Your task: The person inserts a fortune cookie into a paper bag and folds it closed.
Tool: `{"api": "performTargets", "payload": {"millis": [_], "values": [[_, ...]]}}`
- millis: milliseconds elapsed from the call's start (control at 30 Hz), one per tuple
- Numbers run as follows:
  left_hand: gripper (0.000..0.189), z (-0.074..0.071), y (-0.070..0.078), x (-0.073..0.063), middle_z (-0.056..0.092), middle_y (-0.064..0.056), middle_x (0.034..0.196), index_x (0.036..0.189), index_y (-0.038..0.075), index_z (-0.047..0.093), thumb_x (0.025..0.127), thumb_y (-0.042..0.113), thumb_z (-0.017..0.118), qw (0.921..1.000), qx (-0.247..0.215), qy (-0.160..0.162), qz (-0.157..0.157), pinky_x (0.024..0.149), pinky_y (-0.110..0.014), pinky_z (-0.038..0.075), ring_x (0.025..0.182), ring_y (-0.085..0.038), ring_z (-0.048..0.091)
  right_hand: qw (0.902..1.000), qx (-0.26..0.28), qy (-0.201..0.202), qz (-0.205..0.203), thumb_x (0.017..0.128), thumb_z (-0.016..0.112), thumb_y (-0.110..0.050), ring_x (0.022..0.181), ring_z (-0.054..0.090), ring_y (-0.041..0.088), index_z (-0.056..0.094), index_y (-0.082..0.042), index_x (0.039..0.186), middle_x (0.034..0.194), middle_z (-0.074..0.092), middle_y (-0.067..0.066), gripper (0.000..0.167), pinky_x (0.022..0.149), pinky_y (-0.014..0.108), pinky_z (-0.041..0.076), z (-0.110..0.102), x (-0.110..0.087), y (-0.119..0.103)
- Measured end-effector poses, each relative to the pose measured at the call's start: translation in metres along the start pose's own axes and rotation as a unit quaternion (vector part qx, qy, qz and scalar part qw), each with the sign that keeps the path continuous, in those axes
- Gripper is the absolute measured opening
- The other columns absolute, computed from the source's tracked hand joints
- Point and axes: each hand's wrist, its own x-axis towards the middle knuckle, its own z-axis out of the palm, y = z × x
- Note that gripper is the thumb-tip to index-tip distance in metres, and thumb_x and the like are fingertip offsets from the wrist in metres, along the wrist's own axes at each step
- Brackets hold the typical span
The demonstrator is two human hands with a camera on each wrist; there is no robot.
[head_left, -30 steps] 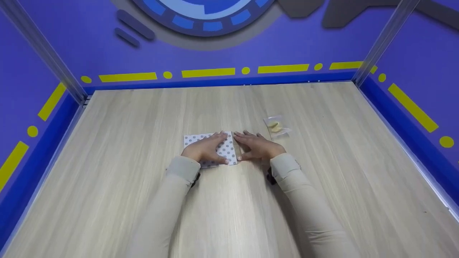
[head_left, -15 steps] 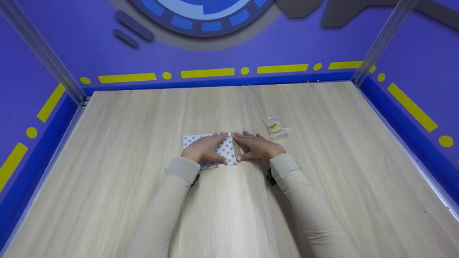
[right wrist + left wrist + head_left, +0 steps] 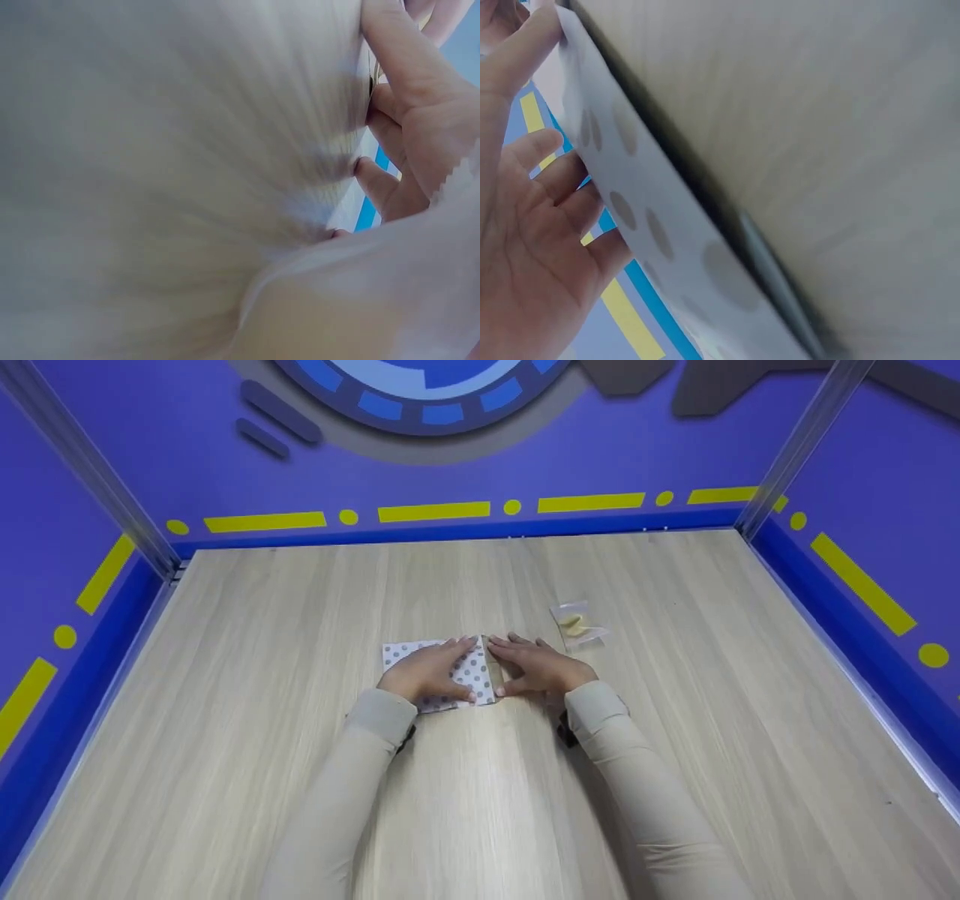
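A white sheet with grey dots (image 3: 474,676) lies on the wooden table; it could be paper or cloth. Fingers extended and thumb spread, my left hand (image 3: 429,669) rests on its right part. A narrow brownish strip (image 3: 494,673) shows along the sheet's right edge. My right hand (image 3: 541,666) is beside that edge, its fingertips and thumb touching down at the strip. Neither hand curls round anything. In the left wrist view, the dotted sheet (image 3: 641,202) stands slightly off the table, and a thin grey edge (image 3: 772,274) shows under it. What lies under my palms is hidden.
A small clear plastic packet (image 3: 592,636) with something yellowish inside lies behind my right hand. Translucent plastic with a jagged edge (image 3: 360,255) is close to the right wrist camera. Blue-purple panels (image 3: 645,450) border the wooden table (image 3: 262,660) at the back and sides.
Hardly anything differs. Both hands keep their place at the dotted sheet's right edge, and the packet stays where it was.
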Motion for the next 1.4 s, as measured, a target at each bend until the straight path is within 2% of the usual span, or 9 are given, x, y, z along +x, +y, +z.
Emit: {"api": "performTargets", "payload": {"millis": [367, 700, 900, 1100, 1233, 1400], "values": [[0.087, -0.0006, 0.0000, -0.0027, 0.025, -0.001, 0.158, 0.153, 0.033, 0.021, 0.083, 0.044, 0.072, 0.9995, 0.018, 0.005, 0.027, 0.119, -0.039, 0.022, 0.146, -0.022, 0.024, 0.9998, -0.005, 0.001, -0.021, 0.086, 0.067, -0.043, 0.150, 0.006, 0.024, 0.021, -0.020, 0.154, 0.161, 0.014, -0.006, 0.085, 0.120, 0.050, 0.004, -0.0012, -0.0004, 0.0017], [0.074, -0.0037, 0.0010, -0.0047, 0.029, -0.002, 0.157, 0.149, 0.042, 0.027, 0.088, 0.036, 0.068, 0.9955, 0.043, -0.002, 0.085, 0.117, -0.045, 0.025, 0.146, -0.025, 0.024, 0.9999, 0.001, 0.003, -0.012, 0.085, 0.067, -0.045, 0.150, 0.005, 0.022, 0.021, -0.023, 0.154, 0.161, 0.014, -0.008, 0.085, 0.120, 0.050, 0.003, -0.0002, -0.0005, 0.0018], [0.068, -0.0042, 0.0016, -0.0019, 0.030, -0.005, 0.157, 0.146, 0.040, 0.036, 0.088, 0.034, 0.069, 0.9926, 0.066, -0.008, 0.102, 0.117, -0.046, 0.025, 0.145, -0.028, 0.026, 1.0000, 0.005, 0.003, -0.006, 0.085, 0.067, -0.045, 0.150, 0.005, 0.021, 0.020, -0.023, 0.154, 0.161, 0.014, -0.008, 0.086, 0.121, 0.048, 0.002, -0.0014, -0.0009, 0.0002], [0.066, -0.0053, 0.0045, -0.0010, 0.033, -0.002, 0.156, 0.144, 0.037, 0.040, 0.087, 0.033, 0.071, 0.9935, 0.062, -0.008, 0.095, 0.117, -0.047, 0.025, 0.146, -0.025, 0.026, 0.9999, 0.003, 0.007, -0.009, 0.084, 0.067, -0.046, 0.150, 0.006, 0.022, 0.020, -0.022, 0.154, 0.161, 0.015, -0.007, 0.088, 0.121, 0.048, 0.003, -0.0017, -0.0014, 0.0001], [0.065, -0.0070, 0.0071, -0.0015, 0.032, -0.006, 0.156, 0.142, 0.035, 0.043, 0.085, 0.031, 0.073, 0.9951, 0.050, -0.004, 0.085, 0.115, -0.049, 0.027, 0.145, -0.027, 0.027, 0.9999, -0.001, 0.008, -0.013, 0.084, 0.067, -0.046, 0.150, 0.007, 0.023, 0.018, -0.023, 0.154, 0.161, 0.016, -0.005, 0.089, 0.120, 0.050, 0.004, -0.0011, -0.0013, 0.0010], [0.079, -0.0099, 0.0077, -0.0033, 0.029, -0.014, 0.156, 0.145, 0.035, 0.037, 0.078, 0.040, 0.077, 0.9959, 0.060, 0.001, 0.068, 0.111, -0.056, 0.030, 0.143, -0.033, 0.029, 0.9999, -0.004, 0.004, -0.015, 0.085, 0.067, -0.046, 0.150, 0.005, 0.023, 0.017, -0.024, 0.154, 0.161, 0.014, -0.005, 0.088, 0.120, 0.049, 0.003, -0.0001, -0.0003, 0.0012]]}}
